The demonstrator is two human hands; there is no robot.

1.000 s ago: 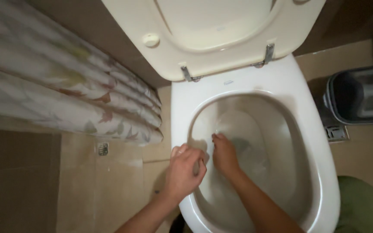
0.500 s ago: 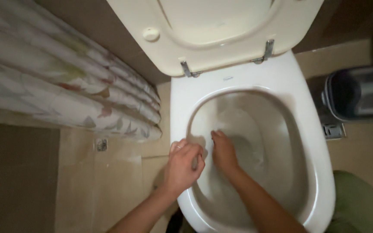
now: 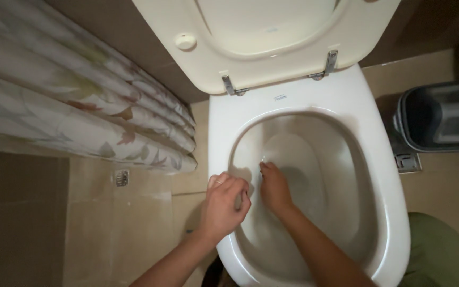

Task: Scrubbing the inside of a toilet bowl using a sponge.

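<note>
Hands are working at the toilet (image 3: pixel 346 101): left hand (image 3: pixel 223 204) curling over its near rim for support, right hand (image 3: pixel 274 187) pressing flat-fingered inside the bowl

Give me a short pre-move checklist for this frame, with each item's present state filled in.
1. Toilet seat and lid raised, away from the hands: ok.
2. Left hand braced on the near rim of the toilet bowl: ok.
3. Right hand inside the bowl against the inner wall: ok.
4. Cloth or sponge under the right hand: cannot tell, hidden.
5. Shower curtain apart from the bowl: ok.
6. Dark bin standing beside the toilet, not touching the hands: ok.
</note>
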